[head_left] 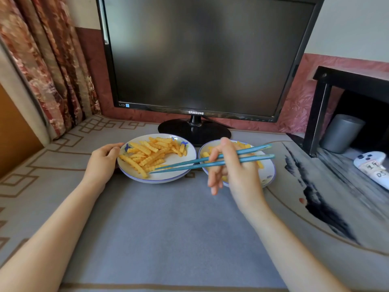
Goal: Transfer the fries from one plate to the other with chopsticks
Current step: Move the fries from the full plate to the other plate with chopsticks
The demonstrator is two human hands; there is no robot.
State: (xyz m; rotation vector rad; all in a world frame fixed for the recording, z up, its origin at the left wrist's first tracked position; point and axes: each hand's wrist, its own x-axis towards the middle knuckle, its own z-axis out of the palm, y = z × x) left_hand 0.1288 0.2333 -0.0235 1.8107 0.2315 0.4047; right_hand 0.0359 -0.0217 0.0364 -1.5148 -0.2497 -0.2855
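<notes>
The left hand and right hand are bare, like both forearms.

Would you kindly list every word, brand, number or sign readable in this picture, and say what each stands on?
"SAMSUNG": on the lower bezel of the monitor.
Small logo and blue sticker at the bezel's lower left corner: too small to read.
Handwritten marks on the white device at the right: blurred, not surely readable.
No writing shows on the left plate, the right plate or the chopsticks.
</notes>
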